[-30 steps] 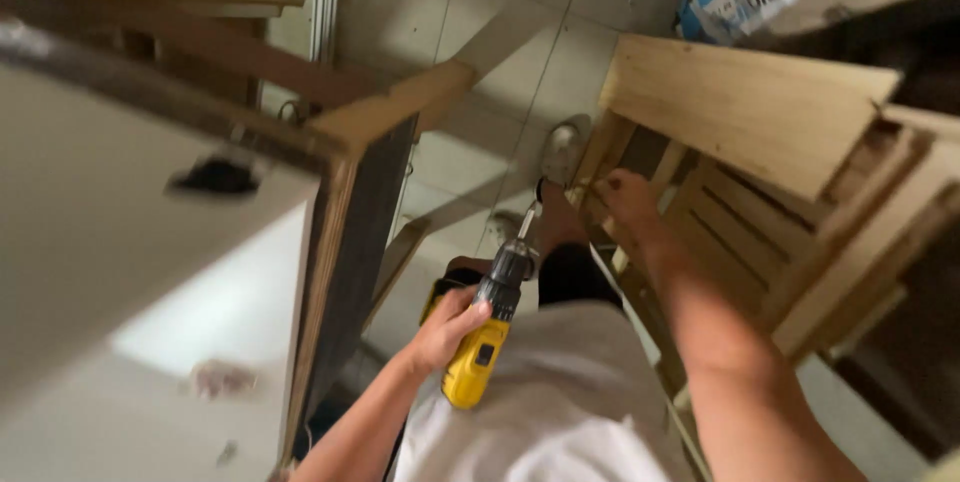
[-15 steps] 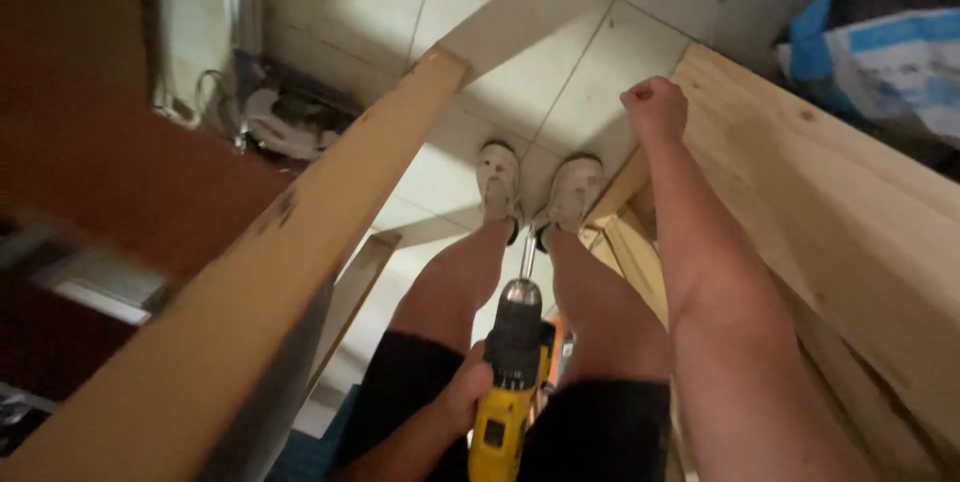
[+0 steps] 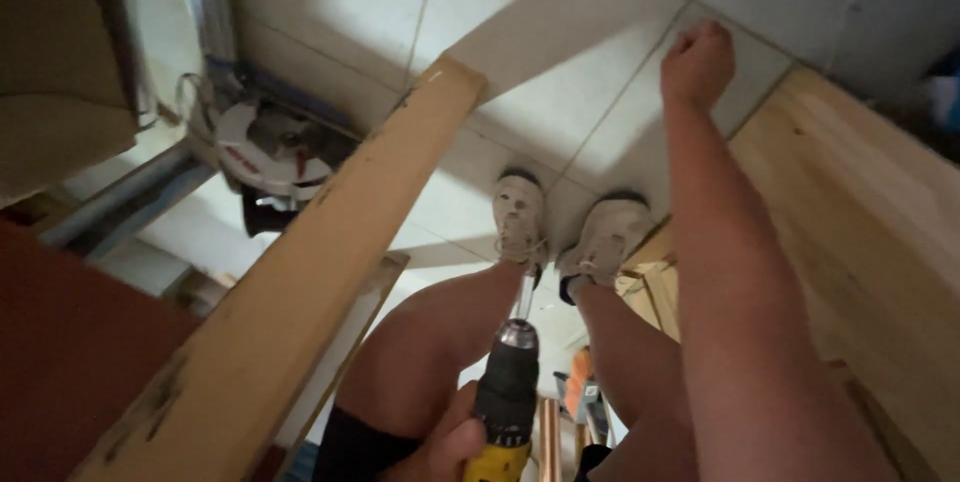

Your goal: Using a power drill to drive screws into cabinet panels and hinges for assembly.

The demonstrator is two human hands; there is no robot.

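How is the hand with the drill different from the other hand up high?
The left hand is low by the knees and wrapped around the yellow and black drill; the right hand is stretched far out and holds nothing that shows. The left hand is half cut off by the picture's edge; the right hand is closed in a fist, its whole arm showing. Both are bare and belong to the same person.
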